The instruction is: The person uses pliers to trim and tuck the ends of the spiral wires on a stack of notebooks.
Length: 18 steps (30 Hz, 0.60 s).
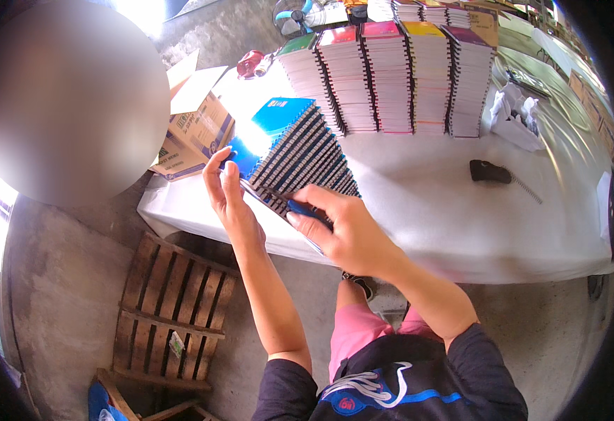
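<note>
A stack of blue-covered spiral notebooks (307, 151) lies on the white-covered table, with its coil bindings facing right and toward me. My left hand (233, 200) is at the near left corner of the stack, fingers raised and apart beside the top cover. At the near end of the bindings, my right hand (349, 228) is closed around a dark blue object (307, 210). Its kind is mostly hidden by the fingers. To the right on the table rests a black object (490, 172) with a loose wire coil (528, 189) extending from it.
Several tall stacks of spiral notebooks (391, 88) with differently coloured covers stand behind. Crumpled white wrapping (514, 116) is at the right, a cardboard box (198, 133) at the left. A slatted wooden pallet (170, 309) sits below left. A large blurred circle hides the upper left.
</note>
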{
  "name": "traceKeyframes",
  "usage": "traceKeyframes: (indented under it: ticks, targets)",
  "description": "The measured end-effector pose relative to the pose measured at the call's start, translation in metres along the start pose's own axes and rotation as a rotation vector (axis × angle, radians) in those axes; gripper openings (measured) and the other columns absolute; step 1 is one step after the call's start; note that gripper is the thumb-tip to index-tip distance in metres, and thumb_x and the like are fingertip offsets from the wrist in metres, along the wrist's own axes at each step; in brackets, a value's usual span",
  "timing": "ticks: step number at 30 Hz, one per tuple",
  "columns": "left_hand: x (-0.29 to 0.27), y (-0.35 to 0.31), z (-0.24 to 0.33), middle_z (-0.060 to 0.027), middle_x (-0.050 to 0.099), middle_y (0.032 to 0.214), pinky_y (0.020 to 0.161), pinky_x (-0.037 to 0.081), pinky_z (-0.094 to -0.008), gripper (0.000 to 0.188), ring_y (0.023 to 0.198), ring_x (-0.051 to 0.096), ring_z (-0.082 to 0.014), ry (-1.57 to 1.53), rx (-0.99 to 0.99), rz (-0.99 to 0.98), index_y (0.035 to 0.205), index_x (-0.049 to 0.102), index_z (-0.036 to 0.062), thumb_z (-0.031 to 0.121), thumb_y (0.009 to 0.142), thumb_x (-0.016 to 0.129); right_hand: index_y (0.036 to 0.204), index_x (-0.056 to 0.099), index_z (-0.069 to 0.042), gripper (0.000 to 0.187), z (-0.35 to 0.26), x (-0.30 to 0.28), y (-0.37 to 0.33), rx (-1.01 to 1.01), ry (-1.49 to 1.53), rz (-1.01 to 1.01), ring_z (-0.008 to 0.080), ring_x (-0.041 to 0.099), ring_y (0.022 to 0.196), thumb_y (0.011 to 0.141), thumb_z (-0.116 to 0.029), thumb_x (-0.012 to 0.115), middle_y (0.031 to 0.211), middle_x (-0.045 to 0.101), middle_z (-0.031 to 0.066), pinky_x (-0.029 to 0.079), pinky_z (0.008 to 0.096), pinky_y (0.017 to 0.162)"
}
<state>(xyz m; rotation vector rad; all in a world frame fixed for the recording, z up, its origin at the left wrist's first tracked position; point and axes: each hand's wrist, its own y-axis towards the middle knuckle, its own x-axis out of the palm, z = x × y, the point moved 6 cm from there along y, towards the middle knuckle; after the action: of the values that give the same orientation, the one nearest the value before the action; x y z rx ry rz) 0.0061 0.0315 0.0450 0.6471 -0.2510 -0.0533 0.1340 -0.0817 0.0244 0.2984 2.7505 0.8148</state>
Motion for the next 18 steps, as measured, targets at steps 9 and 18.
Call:
traceKeyframes:
  ticks: [9,18]
  targets:
    - [0.000,0.003,-0.004,-0.0033,0.052,0.105,0.093,0.032,-0.0312,0.026,0.101,0.045,-0.0138,0.026,0.011,0.008,0.105,0.056,0.0115,0.030,0.086,0.057,0.108,0.056,-0.002,0.032,-0.008,-0.016,-0.004,-0.041,-0.025,0.124,0.0242,0.059,0.085,0.083,-0.022,0.062,0.092,0.058,0.0121,0.046,0.0346,0.073]
    - [0.006,0.002,0.000,-0.0038,0.047,0.100,0.088,0.032,-0.0280,0.025,0.096,0.043,-0.0135,-0.059,0.022,0.009,0.104,0.052,0.0104,0.028,0.086,0.053,0.113,0.054,-0.013,0.038,-0.034,-0.008,-0.003,-0.282,-0.651,0.267,0.0271,0.054,0.096,0.079,-0.028,0.063,0.104,0.054,0.0103,0.039,0.0431,0.077]
